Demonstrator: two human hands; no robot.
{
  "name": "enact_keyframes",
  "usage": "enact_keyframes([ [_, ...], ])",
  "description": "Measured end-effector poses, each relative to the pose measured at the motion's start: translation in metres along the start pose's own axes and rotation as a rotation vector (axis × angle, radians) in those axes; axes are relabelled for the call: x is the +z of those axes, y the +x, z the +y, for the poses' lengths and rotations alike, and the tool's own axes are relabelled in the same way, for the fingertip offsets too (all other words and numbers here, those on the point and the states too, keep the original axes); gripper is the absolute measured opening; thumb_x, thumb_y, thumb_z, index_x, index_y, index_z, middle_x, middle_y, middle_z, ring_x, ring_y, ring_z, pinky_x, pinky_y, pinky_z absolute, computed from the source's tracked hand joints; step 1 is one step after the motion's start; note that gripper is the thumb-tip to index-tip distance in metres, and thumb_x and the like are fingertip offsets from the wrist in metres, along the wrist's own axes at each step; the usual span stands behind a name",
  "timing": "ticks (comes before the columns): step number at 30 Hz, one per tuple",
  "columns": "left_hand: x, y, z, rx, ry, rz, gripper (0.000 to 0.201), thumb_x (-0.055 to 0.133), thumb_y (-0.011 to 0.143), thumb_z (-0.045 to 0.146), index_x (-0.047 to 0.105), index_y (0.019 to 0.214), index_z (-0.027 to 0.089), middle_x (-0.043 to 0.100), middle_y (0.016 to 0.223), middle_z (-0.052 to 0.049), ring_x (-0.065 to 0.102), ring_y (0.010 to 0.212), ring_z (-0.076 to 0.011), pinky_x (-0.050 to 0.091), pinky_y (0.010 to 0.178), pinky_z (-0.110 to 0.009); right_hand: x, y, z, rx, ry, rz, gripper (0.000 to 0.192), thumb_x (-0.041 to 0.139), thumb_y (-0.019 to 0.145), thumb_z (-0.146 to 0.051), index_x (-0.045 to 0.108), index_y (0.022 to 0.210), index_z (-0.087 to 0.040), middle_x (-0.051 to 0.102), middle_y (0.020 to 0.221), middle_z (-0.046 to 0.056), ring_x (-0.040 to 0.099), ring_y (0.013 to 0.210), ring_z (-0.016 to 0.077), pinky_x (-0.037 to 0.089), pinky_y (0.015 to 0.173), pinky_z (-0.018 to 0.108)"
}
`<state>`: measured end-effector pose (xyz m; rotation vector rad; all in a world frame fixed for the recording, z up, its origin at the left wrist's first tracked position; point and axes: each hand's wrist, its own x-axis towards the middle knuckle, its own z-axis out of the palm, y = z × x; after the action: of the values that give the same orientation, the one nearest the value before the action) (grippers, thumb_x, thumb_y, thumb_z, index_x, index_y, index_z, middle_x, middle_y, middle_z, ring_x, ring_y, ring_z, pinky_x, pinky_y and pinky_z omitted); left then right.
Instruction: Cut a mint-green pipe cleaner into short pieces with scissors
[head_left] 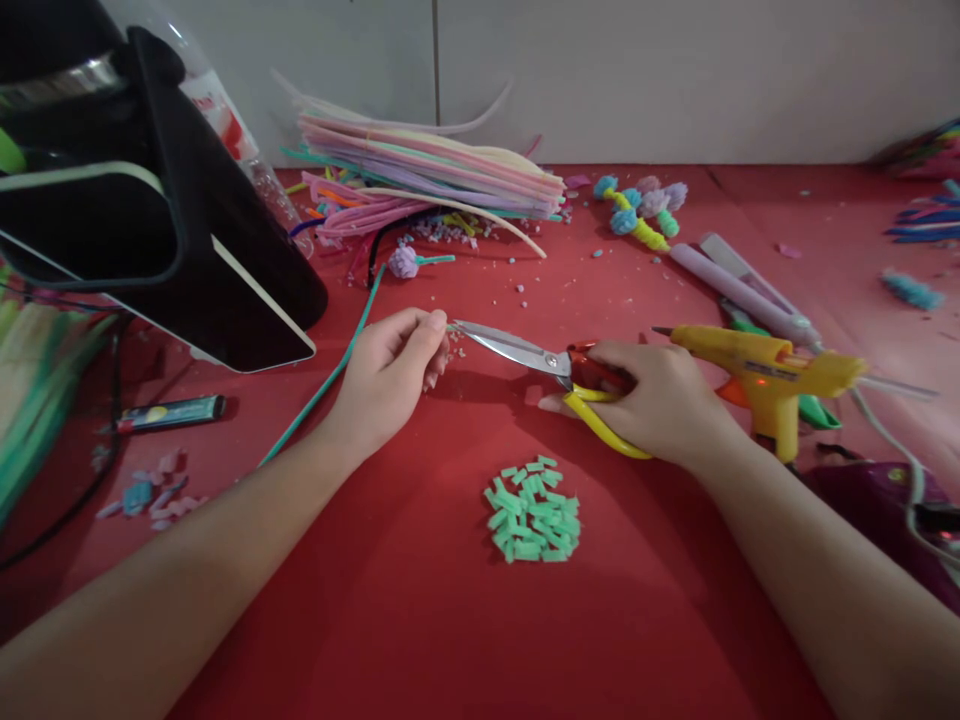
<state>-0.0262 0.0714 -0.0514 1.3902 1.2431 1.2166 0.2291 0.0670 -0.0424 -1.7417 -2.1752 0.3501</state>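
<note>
My left hand is closed in a pinch, and a tiny greenish end, apparently of a pipe cleaner, shows at its fingertips. Most of that piece is hidden by the fingers. Scissors with yellow and red handles are in my right hand, fingers wrapped round the handles. Their blades look nearly closed, with the tips at my left fingertips. Below the scissors lies a heap of short green pipe cleaner pieces. A teal pipe cleaner runs behind my left wrist.
Bundled pastel pipe cleaners lie at the back beside a lilac pom-pom. A dark tumbler and phone-like black slab stand left. At right are a yellow glue gun, a lilac flat iron and a cord.
</note>
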Motion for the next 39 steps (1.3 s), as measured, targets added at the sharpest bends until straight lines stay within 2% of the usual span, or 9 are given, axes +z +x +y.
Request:
enact_keyframes([
  [15, -0.0005, 0.0003, -0.0008, -0.018, -0.009, -0.007, 0.032, 0.058, 0.095, 0.038, 0.063, 0.070, 0.018, 0.058, 0.059, 0.000, 0.051, 0.049, -0.0078, 0.043, 0.046, -0.020, 0.0011, 0.0029, -0.0020, -0.015, -0.034, 0.027, 0.066, 0.054, 0.069, -0.083, 0.033, 0.055, -0.023, 0.037, 0.047, -0.004, 0.027, 0.049, 0.0110, 0.027, 0.054, 0.031],
  [20, -0.0002, 0.0006, -0.0012, -0.015, -0.018, -0.008, 0.032, 0.058, 0.095, 0.037, 0.063, 0.070, 0.018, 0.059, 0.060, 0.000, 0.051, 0.049, -0.0073, 0.043, 0.046, -0.019, 0.0015, 0.0039, -0.0019, 0.026, -0.047, 0.010, 0.066, 0.053, 0.068, -0.084, 0.034, 0.055, -0.023, 0.038, 0.048, -0.003, 0.028, 0.049, 0.0111, 0.028, 0.055, 0.031],
  [31, -0.0006, 0.0006, -0.0010, -0.018, -0.046, -0.013, 0.027, 0.062, 0.092, 0.039, 0.062, 0.073, 0.019, 0.060, 0.064, 0.000, 0.053, 0.052, -0.0083, 0.045, 0.050, -0.020, -0.0013, 0.0014, -0.0044, 0.027, -0.017, -0.007, 0.068, 0.054, 0.067, -0.085, 0.032, 0.055, -0.022, 0.033, 0.048, -0.004, 0.025, 0.050, 0.0108, 0.025, 0.053, 0.030],
  [39, -0.0012, 0.0008, -0.0005, -0.015, -0.054, -0.027, 0.025, 0.060, 0.094, 0.033, 0.062, 0.074, 0.019, 0.059, 0.064, 0.001, 0.052, 0.053, -0.0076, 0.044, 0.050, -0.020, 0.0000, 0.0020, -0.0025, 0.015, -0.025, -0.002, 0.067, 0.054, 0.068, -0.084, 0.033, 0.055, -0.022, 0.034, 0.048, -0.004, 0.026, 0.051, 0.0109, 0.027, 0.054, 0.031],
])
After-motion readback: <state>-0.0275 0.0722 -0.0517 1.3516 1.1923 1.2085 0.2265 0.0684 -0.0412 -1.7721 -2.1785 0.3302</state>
